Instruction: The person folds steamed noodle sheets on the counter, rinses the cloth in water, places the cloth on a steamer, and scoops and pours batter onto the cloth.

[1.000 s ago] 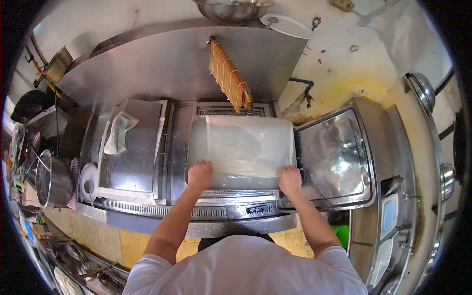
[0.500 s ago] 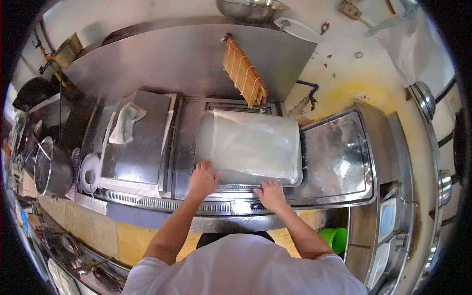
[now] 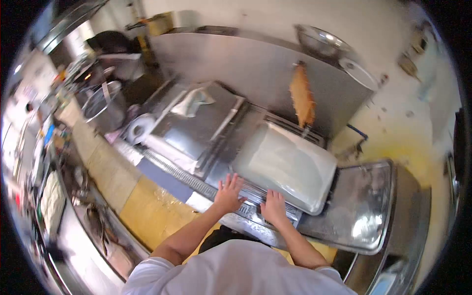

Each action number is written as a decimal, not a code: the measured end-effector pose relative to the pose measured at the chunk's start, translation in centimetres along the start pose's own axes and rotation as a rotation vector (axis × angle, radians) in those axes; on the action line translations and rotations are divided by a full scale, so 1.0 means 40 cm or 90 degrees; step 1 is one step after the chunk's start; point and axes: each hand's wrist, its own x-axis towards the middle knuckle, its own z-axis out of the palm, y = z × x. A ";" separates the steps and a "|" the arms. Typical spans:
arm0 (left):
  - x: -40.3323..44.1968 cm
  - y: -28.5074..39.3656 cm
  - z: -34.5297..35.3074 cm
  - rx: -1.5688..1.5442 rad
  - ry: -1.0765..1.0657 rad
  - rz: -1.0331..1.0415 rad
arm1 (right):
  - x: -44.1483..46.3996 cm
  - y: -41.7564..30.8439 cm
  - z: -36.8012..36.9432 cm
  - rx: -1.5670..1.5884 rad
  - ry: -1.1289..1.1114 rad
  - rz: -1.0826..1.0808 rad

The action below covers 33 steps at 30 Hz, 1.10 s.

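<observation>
A rectangular tray coated with a whitish, translucent layer (image 3: 290, 169) lies on the steel counter in front of me. My left hand (image 3: 229, 193) is near the tray's near-left corner, fingers spread and palm down, holding nothing. Just right of it, my right hand (image 3: 274, 208) is beside the tray's near edge with its fingers stretched out and nothing in them. Motion blur hides whether either hand touches the counter. A bare metal tray (image 3: 351, 206) sits to the right of the coated one.
On the left is a steel lid (image 3: 196, 129) with a crumpled cloth (image 3: 193, 102) on top. Farther left stand a white round dish (image 3: 141, 129) and a deep pot (image 3: 104, 109). A bamboo mat (image 3: 302, 96) hangs on the steel backsplash (image 3: 236, 66).
The view has swung left, so the scene appears rotated and shifted right. Both hands have come off the tray's near edge, and the left fingers have spread.
</observation>
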 end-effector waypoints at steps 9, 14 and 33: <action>-0.303 -0.090 -0.013 -0.268 0.304 -0.139 | 0.023 -0.173 0.021 0.118 0.044 -0.192; -0.488 -0.145 -0.064 -0.387 0.361 -0.347 | 0.042 -0.298 0.074 0.219 -0.081 -0.354; -1.239 -0.492 -0.150 -0.359 0.565 -0.723 | -0.034 -1.275 0.312 0.215 -0.374 -0.711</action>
